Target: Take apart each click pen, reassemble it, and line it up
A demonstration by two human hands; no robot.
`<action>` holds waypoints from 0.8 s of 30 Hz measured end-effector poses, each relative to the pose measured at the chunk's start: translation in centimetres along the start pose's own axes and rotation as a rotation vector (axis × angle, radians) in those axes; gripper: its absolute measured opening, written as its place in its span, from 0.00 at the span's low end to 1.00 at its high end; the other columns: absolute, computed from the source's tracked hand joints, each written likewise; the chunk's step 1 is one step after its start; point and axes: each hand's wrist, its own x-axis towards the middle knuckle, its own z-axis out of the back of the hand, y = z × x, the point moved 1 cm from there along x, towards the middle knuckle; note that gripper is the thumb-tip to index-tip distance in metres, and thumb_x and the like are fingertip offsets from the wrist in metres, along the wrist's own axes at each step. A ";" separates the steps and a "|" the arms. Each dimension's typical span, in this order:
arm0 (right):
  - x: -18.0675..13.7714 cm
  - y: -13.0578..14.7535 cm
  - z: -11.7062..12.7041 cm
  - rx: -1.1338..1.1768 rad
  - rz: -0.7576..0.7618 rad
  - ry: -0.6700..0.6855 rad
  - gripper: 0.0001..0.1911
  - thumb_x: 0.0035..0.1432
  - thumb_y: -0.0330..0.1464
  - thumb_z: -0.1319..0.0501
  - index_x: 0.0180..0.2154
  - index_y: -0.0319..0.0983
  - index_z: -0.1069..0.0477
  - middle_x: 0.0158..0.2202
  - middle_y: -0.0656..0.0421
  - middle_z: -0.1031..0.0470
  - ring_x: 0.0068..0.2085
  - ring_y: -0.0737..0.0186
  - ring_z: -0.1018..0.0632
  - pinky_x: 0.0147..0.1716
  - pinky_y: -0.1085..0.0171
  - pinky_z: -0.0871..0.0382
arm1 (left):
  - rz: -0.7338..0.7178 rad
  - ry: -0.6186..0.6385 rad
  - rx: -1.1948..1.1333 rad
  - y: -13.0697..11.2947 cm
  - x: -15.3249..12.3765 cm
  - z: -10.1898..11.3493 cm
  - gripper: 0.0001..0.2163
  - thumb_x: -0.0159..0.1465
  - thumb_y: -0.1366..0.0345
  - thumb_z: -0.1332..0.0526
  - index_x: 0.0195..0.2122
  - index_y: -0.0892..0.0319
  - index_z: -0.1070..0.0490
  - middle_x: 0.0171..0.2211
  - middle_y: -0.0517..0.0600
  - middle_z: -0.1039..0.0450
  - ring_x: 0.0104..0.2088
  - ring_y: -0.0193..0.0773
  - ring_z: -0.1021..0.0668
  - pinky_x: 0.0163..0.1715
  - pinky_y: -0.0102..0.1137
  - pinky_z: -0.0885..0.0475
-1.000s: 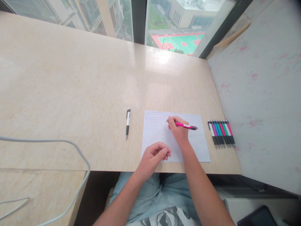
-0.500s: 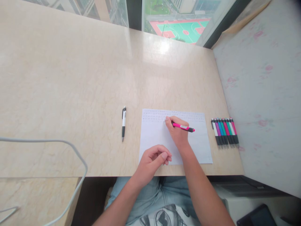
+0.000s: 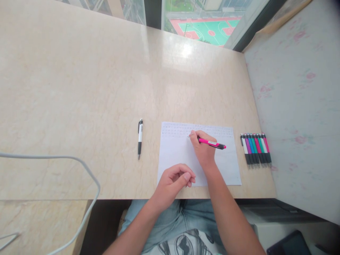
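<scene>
My right hand (image 3: pixel 203 150) is closed around a pink pen (image 3: pixel 212 143), its tip touching the upper part of a white sheet of paper (image 3: pixel 225 163) that carries faint rows of writing along its top. My left hand (image 3: pixel 175 180) rests loosely curled on the sheet's lower left corner, near the table's front edge, and nothing shows between its fingers. A white and black pen (image 3: pixel 139 138) lies alone on the table to the left of the sheet.
Several coloured pens (image 3: pixel 255 148) lie side by side right of the sheet. The beige marble table (image 3: pixel 79 88) runs up to a window at the back. A grey cable (image 3: pixel 87 177) loops at the left. A flowered wall stands on the right.
My right hand has shifted slightly along the written line, left and then back right. The view tilted down a little. My left hand has stayed in place.
</scene>
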 end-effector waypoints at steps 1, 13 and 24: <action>0.0 0.0 0.0 -0.009 0.003 -0.003 0.20 0.65 0.36 0.45 0.20 0.39 0.33 0.19 0.63 0.33 0.23 0.67 0.34 0.24 0.65 0.44 | -0.002 0.001 -0.003 0.0 0.0 0.0 0.09 0.66 0.61 0.38 0.35 0.61 0.23 0.31 0.51 0.26 0.29 0.34 0.27 0.32 0.29 0.32; 0.0 0.2 0.1 -0.009 -0.009 0.009 0.19 0.64 0.35 0.44 0.21 0.39 0.33 0.20 0.63 0.32 0.23 0.67 0.33 0.25 0.66 0.43 | -0.014 0.010 -0.010 -0.1 0.0 -0.1 0.08 0.67 0.63 0.39 0.35 0.61 0.24 0.31 0.51 0.26 0.29 0.33 0.27 0.32 0.29 0.33; 0.0 0.1 0.0 -0.041 0.008 0.010 0.20 0.64 0.34 0.44 0.19 0.39 0.38 0.17 0.65 0.39 0.22 0.69 0.38 0.23 0.66 0.47 | -0.014 0.009 -0.013 0.0 0.0 0.0 0.08 0.67 0.63 0.39 0.35 0.61 0.24 0.31 0.51 0.26 0.30 0.33 0.27 0.32 0.29 0.33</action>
